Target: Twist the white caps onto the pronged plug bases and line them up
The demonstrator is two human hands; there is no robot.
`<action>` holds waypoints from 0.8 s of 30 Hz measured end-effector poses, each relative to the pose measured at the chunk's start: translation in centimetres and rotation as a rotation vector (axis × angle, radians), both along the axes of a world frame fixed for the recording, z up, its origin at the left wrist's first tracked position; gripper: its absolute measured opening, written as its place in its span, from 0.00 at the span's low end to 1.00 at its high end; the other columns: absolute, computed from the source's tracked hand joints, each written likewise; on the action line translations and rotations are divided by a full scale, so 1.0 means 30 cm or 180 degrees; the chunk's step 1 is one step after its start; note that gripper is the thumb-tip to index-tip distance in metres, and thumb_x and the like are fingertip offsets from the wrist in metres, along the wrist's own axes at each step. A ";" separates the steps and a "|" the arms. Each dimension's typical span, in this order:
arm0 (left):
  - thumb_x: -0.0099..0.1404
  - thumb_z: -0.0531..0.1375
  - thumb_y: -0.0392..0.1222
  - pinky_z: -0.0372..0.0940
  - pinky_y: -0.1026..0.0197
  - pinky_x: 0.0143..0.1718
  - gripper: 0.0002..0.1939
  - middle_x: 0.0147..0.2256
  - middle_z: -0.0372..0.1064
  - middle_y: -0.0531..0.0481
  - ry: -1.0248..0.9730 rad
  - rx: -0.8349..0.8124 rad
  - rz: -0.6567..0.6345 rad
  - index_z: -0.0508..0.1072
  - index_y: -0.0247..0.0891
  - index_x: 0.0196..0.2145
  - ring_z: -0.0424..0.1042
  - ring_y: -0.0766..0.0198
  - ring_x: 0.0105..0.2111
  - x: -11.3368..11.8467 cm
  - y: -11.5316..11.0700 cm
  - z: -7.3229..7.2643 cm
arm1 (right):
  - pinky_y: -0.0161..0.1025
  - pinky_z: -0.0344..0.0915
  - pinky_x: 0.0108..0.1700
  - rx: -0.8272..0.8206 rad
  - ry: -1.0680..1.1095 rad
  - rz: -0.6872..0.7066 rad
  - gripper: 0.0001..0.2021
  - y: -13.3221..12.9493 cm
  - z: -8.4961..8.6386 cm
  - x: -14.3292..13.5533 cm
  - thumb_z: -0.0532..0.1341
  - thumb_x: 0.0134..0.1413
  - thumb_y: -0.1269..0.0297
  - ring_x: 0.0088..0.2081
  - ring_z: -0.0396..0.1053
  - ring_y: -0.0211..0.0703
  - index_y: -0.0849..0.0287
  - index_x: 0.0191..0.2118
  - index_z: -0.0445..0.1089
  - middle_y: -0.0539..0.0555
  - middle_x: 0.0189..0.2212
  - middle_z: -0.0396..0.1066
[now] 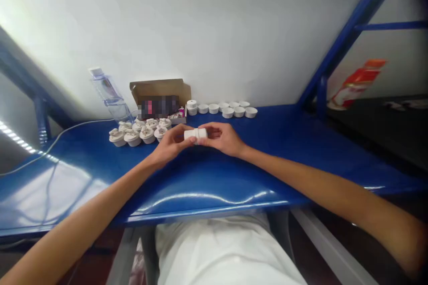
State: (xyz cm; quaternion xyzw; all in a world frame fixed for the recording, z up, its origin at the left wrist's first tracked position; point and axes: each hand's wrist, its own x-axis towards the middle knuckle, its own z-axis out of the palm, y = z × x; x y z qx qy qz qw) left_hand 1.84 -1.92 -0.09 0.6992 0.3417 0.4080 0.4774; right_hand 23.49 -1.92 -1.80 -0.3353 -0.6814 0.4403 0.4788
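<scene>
A white cylindrical plastic piece point(196, 134) lies on its side between my two hands, just above the blue table. A raised ring or seam runs around its middle. My left hand point(170, 144) grips its left end, thumb in front. From the right, my right hand point(223, 137) holds the other end with thumb and fingers. Close to my left hand stand several white round cups with uneven white parts on top point(133, 136). Behind my hands, several shallow white cups point(228, 112) stand in rows, beside a small stacked white piece point(191, 107).
An open cardboard box point(157, 87) with small things inside stands against the wall. A clear bottle point(109, 93) tilts in view at the left, and a red bottle point(359, 84) is at the right. A white cable point(63, 132) crosses the blue table point(267, 142).
</scene>
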 end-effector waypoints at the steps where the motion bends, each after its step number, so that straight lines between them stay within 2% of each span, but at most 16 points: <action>1: 0.59 0.70 0.52 0.71 0.56 0.46 0.23 0.43 0.76 0.45 0.0040 0.0163 -0.0009 0.73 0.35 0.46 0.76 0.58 0.41 0.000 0.000 -0.005 | 0.43 0.78 0.40 -0.0251 0.0129 0.0045 0.24 0.002 0.003 -0.001 0.74 0.46 0.52 0.34 0.79 0.46 0.61 0.46 0.76 0.56 0.36 0.80; 4: 0.58 0.71 0.50 0.71 0.54 0.48 0.24 0.43 0.76 0.45 0.0187 0.0635 0.0016 0.73 0.36 0.48 0.77 0.56 0.43 0.002 -0.004 -0.010 | 0.40 0.78 0.36 -0.0882 0.0386 0.0272 0.22 0.005 0.019 -0.003 0.72 0.49 0.48 0.31 0.77 0.42 0.62 0.41 0.78 0.55 0.34 0.79; 7: 0.58 0.71 0.48 0.71 0.52 0.51 0.24 0.43 0.77 0.44 0.0188 0.0835 0.0156 0.73 0.36 0.49 0.77 0.54 0.44 0.007 -0.012 -0.002 | 0.40 0.78 0.40 -0.0906 0.0579 0.0388 0.22 -0.003 0.031 -0.009 0.72 0.49 0.47 0.36 0.77 0.43 0.61 0.41 0.79 0.54 0.36 0.79; 10: 0.58 0.71 0.48 0.72 0.52 0.49 0.24 0.43 0.78 0.44 -0.0007 0.0613 0.0241 0.73 0.37 0.49 0.78 0.54 0.43 0.011 -0.018 0.010 | 0.43 0.78 0.45 -0.0294 0.0550 0.0204 0.23 -0.020 0.027 -0.020 0.70 0.51 0.47 0.41 0.77 0.47 0.59 0.46 0.79 0.53 0.40 0.79; 13: 0.58 0.72 0.49 0.72 0.54 0.44 0.24 0.40 0.79 0.44 -0.0149 0.0215 0.0294 0.73 0.35 0.47 0.78 0.56 0.39 0.016 -0.023 0.022 | 0.47 0.75 0.53 0.0592 0.0244 0.0022 0.23 -0.028 0.008 -0.017 0.70 0.55 0.52 0.47 0.77 0.50 0.57 0.53 0.76 0.54 0.46 0.78; 16: 0.58 0.71 0.53 0.72 0.57 0.38 0.23 0.35 0.78 0.45 -0.0320 -0.0277 0.0283 0.75 0.33 0.44 0.78 0.60 0.32 0.022 -0.028 0.032 | 0.48 0.70 0.61 0.1733 -0.0176 -0.0183 0.19 -0.017 -0.009 0.003 0.69 0.57 0.59 0.55 0.74 0.51 0.55 0.54 0.74 0.56 0.52 0.76; 19: 0.62 0.68 0.56 0.72 0.61 0.33 0.22 0.32 0.77 0.44 -0.0468 -0.0873 0.0149 0.76 0.31 0.39 0.76 0.63 0.28 0.028 -0.029 0.039 | 0.47 0.68 0.62 0.2668 -0.0544 -0.0192 0.14 0.001 -0.012 0.024 0.64 0.63 0.66 0.58 0.72 0.48 0.53 0.53 0.74 0.57 0.55 0.74; 22: 0.65 0.64 0.58 0.68 0.66 0.24 0.22 0.25 0.74 0.46 -0.0478 -0.1381 0.0101 0.75 0.32 0.37 0.73 0.66 0.22 0.030 -0.025 0.043 | 0.46 0.70 0.61 0.3154 -0.0877 -0.0053 0.13 0.011 -0.006 0.036 0.58 0.66 0.72 0.60 0.70 0.46 0.52 0.51 0.75 0.56 0.56 0.73; 24: 0.66 0.62 0.59 0.61 0.69 0.17 0.22 0.21 0.71 0.49 -0.0373 -0.1662 0.0051 0.74 0.34 0.34 0.68 0.69 0.17 0.028 -0.021 0.045 | 0.47 0.70 0.62 0.3294 -0.1041 -0.0012 0.14 0.012 -0.002 0.040 0.57 0.66 0.73 0.61 0.69 0.45 0.51 0.50 0.75 0.55 0.56 0.73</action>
